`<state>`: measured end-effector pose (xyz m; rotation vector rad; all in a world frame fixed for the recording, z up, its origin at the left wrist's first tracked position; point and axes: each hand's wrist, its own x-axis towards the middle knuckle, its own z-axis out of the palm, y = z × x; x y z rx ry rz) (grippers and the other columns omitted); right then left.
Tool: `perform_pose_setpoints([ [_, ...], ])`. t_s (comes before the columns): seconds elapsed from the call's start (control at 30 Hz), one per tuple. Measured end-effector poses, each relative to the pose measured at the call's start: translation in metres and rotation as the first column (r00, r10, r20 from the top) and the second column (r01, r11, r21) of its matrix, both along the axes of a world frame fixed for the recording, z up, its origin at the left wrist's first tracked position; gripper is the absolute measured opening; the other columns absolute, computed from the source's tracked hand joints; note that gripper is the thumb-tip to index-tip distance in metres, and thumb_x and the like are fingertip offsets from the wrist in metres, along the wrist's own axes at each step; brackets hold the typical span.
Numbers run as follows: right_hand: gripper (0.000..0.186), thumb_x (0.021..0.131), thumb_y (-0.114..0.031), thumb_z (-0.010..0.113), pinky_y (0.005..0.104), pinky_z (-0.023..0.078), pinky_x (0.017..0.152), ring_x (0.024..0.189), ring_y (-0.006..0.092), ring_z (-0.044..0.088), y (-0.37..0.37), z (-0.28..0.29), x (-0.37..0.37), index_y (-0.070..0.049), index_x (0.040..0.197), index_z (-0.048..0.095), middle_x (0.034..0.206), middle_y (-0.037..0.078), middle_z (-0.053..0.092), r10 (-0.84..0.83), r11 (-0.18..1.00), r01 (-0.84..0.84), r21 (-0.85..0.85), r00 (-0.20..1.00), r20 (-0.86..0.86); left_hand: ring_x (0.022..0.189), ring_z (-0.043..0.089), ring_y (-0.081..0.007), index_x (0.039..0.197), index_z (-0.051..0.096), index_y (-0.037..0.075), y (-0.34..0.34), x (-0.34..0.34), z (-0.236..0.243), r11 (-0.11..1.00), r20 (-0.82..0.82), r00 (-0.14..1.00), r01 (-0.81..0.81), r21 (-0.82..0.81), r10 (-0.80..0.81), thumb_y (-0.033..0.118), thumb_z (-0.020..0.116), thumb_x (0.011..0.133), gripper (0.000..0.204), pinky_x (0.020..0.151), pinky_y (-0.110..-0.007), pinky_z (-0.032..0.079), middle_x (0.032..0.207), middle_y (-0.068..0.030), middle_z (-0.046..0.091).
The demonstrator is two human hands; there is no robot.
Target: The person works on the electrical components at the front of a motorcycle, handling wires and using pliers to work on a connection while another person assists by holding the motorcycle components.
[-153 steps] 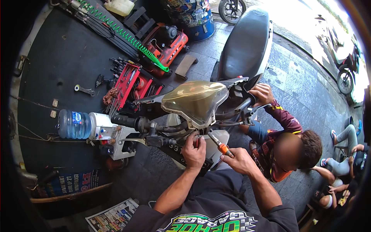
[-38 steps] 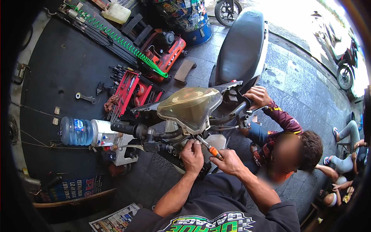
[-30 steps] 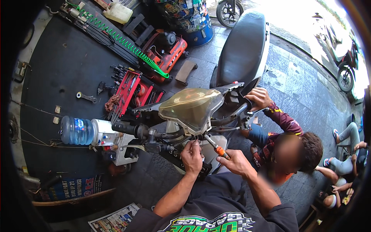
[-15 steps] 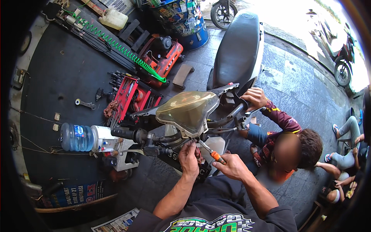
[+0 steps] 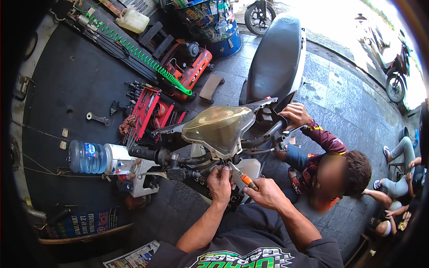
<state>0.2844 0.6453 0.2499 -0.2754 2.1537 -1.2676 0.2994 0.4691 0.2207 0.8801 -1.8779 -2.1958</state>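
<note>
Two bare forearms rise from the lower edge of the view and converge on the front of a scooter (image 5: pixel 250 116). The left hand (image 5: pixel 220 184) is curled, fingers pressed together around dark parts under the handlebar; exactly what it pinches cannot be told. The right hand (image 5: pixel 267 194) is closed around a screwdriver (image 5: pixel 241 175), wrist bent inward, so that the shaft slants up and to the left from the fist. The tip sits just beside the left hand's knuckles, under the headlight cowl.

Screwdriver: orange handle section, thin bright metal shaft. Headlight cowl (image 5: pixel 219 127): smooth, glossy, olive-gold translucent plastic, rounded shield shape, directly above both hands. Handlebar (image 5: pixel 152 154): black tube with a matte rubber grip, extending left of the left hand. Seat (image 5: pixel 275 58): long, matte black, padded, far beyond the hands.

A second person crouches to the right of the right hand; that person's hand (image 5: pixel 295 114) rests on the scooter body near the right grip, with a maroon sleeve (image 5: pixel 328 140) behind it.

Left of the left hand, near:
- clear water bottle (image 5: pixel 87 157), ribbed plastic, lying on its side
- red tool tray (image 5: pixel 149 111), metal, holding dark tools

Farther up from the hands:
- green coiled hose (image 5: pixel 143 58), springy spiral
- red compressor (image 5: pixel 192 67)

Floor under the hands: dark mat; grey stone tiles to the right.
</note>
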Motion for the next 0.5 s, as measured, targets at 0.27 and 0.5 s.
perform_pose_setpoints([
  [0.27,0.041,0.09,-0.037,0.067,0.0428,0.044,0.058,0.055,0.0263,0.052,0.001,0.005,-0.011,0.003,0.08,0.062,0.06,0.016,0.053,0.047,0.996,-0.033,-0.088,0.986,0.157,0.049,0.045,-0.0042,0.083,0.058,0.004,-0.003,0.002,-0.004,0.988,-0.01,0.998,0.056,-0.146,-0.058,0.013,0.059,0.098,0.017,0.043,-0.023,0.035,0.061,0.004,0.052],
  [0.5,0.041,0.089,-0.034,0.068,0.0428,0.044,0.059,0.057,0.0276,0.052,-0.002,0.005,-0.011,0.004,0.08,0.059,0.063,0.018,0.053,0.042,0.997,-0.037,-0.061,0.996,0.084,0.053,0.051,-0.0078,0.084,0.061,0.001,-0.009,0.004,-0.018,0.872,-0.005,0.998,0.055,-0.486,-0.066,0.011,0.064,0.092,0.013,0.051,-0.028,0.042,0.062,0.0009,0.057],
])
